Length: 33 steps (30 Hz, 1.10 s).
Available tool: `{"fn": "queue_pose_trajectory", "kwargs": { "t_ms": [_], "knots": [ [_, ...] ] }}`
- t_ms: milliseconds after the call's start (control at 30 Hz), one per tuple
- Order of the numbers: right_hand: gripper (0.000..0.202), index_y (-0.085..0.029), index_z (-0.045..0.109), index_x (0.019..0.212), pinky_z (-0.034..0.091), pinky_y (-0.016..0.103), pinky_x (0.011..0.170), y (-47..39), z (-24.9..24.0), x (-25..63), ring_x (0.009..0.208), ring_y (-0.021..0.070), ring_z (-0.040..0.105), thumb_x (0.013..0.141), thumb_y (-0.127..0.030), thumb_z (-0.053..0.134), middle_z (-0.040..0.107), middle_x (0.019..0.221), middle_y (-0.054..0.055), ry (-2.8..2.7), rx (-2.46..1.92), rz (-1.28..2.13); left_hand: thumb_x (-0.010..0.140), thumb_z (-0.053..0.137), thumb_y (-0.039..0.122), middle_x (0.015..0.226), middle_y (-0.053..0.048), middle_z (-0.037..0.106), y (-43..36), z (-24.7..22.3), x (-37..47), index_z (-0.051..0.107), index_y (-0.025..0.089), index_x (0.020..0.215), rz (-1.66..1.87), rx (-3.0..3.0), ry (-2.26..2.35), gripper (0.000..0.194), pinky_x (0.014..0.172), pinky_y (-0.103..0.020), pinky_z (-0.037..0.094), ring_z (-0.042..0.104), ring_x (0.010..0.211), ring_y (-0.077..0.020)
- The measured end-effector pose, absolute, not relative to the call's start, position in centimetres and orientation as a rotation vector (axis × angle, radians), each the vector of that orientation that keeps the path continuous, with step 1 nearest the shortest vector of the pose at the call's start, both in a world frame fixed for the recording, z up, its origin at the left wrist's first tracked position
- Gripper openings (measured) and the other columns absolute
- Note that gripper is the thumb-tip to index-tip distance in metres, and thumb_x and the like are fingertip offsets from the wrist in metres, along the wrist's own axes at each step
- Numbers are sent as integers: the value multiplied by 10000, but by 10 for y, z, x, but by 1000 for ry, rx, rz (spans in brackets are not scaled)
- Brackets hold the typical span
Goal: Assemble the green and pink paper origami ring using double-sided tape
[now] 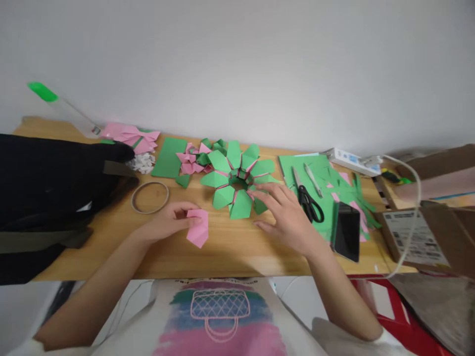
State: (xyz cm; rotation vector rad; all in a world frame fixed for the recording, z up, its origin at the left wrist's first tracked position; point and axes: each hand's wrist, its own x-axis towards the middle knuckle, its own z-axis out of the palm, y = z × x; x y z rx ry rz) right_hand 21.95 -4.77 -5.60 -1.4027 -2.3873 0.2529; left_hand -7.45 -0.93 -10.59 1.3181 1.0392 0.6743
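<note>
Between the thumb and fingers of my left hand [171, 220] is a folded pink paper piece [198, 231], held just above the wooden table. My right hand [287, 212] reaches over the right side of a round paper flower [240, 207], its fingers spread and the fingertips at the petals; whether they touch is hard to see. Green petals with pink edges between them ring the flower's open centre. Behind it to the left lie several small folded pink and green pieces [191, 159] in a heap. A tape ring [150, 198] rests left of my left hand.
Black scissors [308, 198], a white cutter [313, 179] and paper scraps lie on green sheets [293, 165] at right, with a phone [346, 232] nearby. Behind are a power strip [352, 160] and cable. A cardboard box [419, 237] stands right; black fabric [55, 198] covers the left end.
</note>
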Motion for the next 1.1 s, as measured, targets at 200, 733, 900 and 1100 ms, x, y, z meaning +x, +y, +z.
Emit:
{"fn": "queue_pose_trajectory", "kwargs": {
  "t_ms": [200,733,900,1100],
  "knots": [
    [315,-259,575,1216,445,487,961,-56,-67,209,1144,288,576,908,-204,605,671,1138,105,-2256,-1398,-66,538,867,491,538,-18,639,-1,-128,-85,682,185,600,603,991,999,364,442,-236,451,574,477,-148],
    [112,-212,698,912,471,386,802,-15,-60,206,895,223,634,924,-212,587,724,902,63,-2203,-1225,509,543,904,430,551,-12,603,4,-146,-94,679,182,641,692,639,888,349,499,-239,416,537,528,-128],
    [233,-197,668,698,446,314,723,34,-24,209,735,161,587,893,-304,597,654,739,23,-2089,-1261,981,532,924,361,603,-23,658,2,-146,-91,679,141,678,778,605,901,360,496,-201,427,569,530,-104],
    [401,-188,529,585,326,251,507,94,14,208,508,93,412,740,-529,668,475,530,-43,-2074,-1292,1044,467,945,228,629,8,688,-1,-151,-83,665,142,699,928,584,916,374,595,-198,513,644,591,-110]
  ]
}}
